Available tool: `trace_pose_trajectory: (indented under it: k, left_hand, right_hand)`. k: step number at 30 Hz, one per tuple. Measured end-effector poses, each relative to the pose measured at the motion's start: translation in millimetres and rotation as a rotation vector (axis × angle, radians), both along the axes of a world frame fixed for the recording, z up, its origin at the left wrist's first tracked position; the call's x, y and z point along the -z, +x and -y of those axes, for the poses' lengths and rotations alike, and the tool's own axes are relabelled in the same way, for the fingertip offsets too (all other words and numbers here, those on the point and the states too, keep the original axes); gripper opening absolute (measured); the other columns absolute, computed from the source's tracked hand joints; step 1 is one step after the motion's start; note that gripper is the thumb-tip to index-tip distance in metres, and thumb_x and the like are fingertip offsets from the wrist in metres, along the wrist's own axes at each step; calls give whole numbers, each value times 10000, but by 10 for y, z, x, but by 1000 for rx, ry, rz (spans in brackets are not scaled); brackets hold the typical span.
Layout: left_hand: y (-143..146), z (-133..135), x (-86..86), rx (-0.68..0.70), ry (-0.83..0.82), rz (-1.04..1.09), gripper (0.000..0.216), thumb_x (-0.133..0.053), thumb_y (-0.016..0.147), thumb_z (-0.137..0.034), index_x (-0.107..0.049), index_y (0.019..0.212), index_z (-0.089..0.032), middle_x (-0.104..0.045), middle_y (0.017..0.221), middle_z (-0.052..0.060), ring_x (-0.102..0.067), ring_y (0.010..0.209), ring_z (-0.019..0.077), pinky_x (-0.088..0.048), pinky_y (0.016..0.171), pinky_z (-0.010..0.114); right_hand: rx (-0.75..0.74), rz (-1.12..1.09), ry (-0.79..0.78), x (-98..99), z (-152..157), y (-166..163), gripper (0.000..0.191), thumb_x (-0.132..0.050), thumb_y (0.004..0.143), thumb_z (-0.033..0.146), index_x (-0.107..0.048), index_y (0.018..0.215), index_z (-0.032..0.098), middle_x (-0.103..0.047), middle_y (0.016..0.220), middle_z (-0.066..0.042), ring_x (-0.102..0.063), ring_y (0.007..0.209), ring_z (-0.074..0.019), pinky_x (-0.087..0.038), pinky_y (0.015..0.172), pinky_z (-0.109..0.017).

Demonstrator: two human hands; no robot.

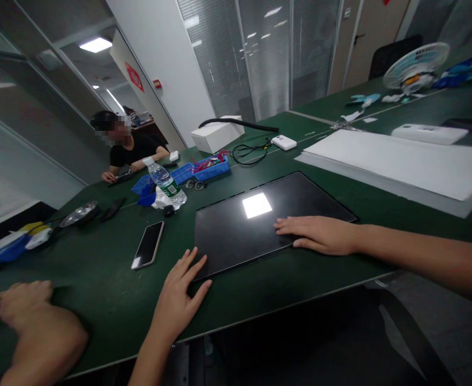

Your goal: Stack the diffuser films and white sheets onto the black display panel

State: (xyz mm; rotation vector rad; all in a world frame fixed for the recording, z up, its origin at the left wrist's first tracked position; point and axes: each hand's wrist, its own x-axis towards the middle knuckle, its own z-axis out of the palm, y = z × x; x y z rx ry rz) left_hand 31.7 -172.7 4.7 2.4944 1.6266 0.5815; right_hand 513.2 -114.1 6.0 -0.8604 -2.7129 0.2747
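Observation:
A flat black display panel [236, 236] lies on the green table [111, 300], a ceiling light mirrored in its glossy face. At the panel's near left corner rests my left hand [181, 289], fingers spread, its fingertips at the edge. My right hand [324, 234] lies flat over the panel's near right part, fingers stretched out. Neither hand grips anything. A smartphone [148, 245] lies face up to the left of the panel.
Behind the panel stand a water bottle [165, 183], blue trays [211, 167] with small parts, and a white box [217, 135]. Large white sheets [404, 161] lie at the right, a fan [416, 67] beyond. Another person's arm [38, 332] rests at the left; a co-worker [129, 153] sits across.

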Motion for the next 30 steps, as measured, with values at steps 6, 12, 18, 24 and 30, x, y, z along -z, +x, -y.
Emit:
trace_pose_trajectory:
  k: [6, 12, 18, 24, 30]
  left_hand:
    - [-38, -55, 43, 6, -38, -2, 524, -585, 1055, -584, -709, 1487, -315, -594, 1653, 68, -548, 1545, 335, -439, 1286, 604]
    - [-62, -87, 82, -2, -7, 10, 559, -594, 1036, -659, -738, 1455, -318, -619, 1624, 63, -582, 1513, 348, -462, 1270, 607]
    - [-55, -89, 83, -2, 16, 10, 569, -600, 1032, -678, -753, 1434, -305, -636, 1607, 64, -602, 1495, 346, -477, 1262, 600]
    - [-51, -82, 79, 3, 28, 0, 532, -621, 1033, -651, -757, 1425, -318, -642, 1602, 57, -610, 1487, 348, -492, 1250, 616]
    - [-39, -64, 84, -8, 45, -14, 537, -609, 1041, -645, -758, 1425, -300, -649, 1592, 70, -613, 1484, 349, -503, 1240, 616]
  right_hand:
    - [578, 126, 121, 1, -623, 1095, 637, -460, 1108, 481, -506, 1646, 143, -410, 1686, -177, -383, 1588, -304, -353, 1312, -564]
    - [1159, 306, 66, -25, -777, 2184, 986, -454, 1026, 810, -538, 1543, -26, -354, 1585, -426, -360, 1506, -528, -360, 1142, -738]
    - [1331, 418, -122, 39, -808, 2330, 912, -329, 1058, 851, -556, 1576, 136, -562, 1456, -279, -585, 1283, -442, -506, 1040, -636]
    - [1331, 493, -156, -51, -819, 2058, 637, -579, 1122, 598, -511, 1609, 193, -543, 1508, -151, -590, 1328, -289, -532, 1135, -538]
    - [1356, 561, -172, -213, -767, 1832, 460, -674, 1098, 485, -646, 1394, 135, -625, 1342, -125, -638, 1214, -232, -581, 1067, -454]
